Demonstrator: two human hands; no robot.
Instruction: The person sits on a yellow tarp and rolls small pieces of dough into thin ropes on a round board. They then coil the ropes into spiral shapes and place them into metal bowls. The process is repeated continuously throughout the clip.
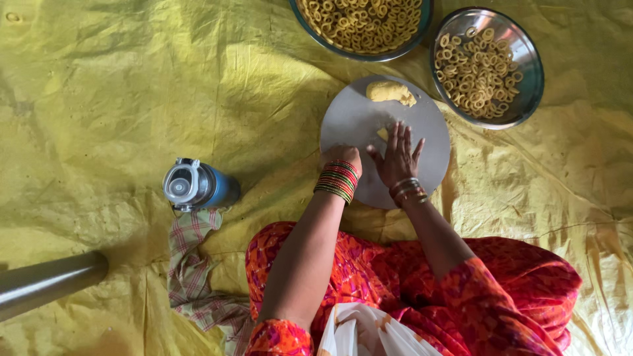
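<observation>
My right hand (397, 155) lies flat, fingers spread, on a round grey board (428, 125), pressing a small piece of yellow dough (383, 134) that peeks out under the fingertips. My left hand (343, 157) is curled at the board's near left edge, fingers tucked under; what it holds is hidden. Red, green and gold bangles circle both wrists. A larger lump of yellow dough (390, 91) rests at the board's far edge.
Two steel bowls hold several dough rings: one at top centre (422, 29), one at right (531, 89). A blue bottle (201, 186) lies left on the yellow sheet (132, 86), beside a checked cloth (191, 264). A metal cylinder (46, 283) enters at the lower left.
</observation>
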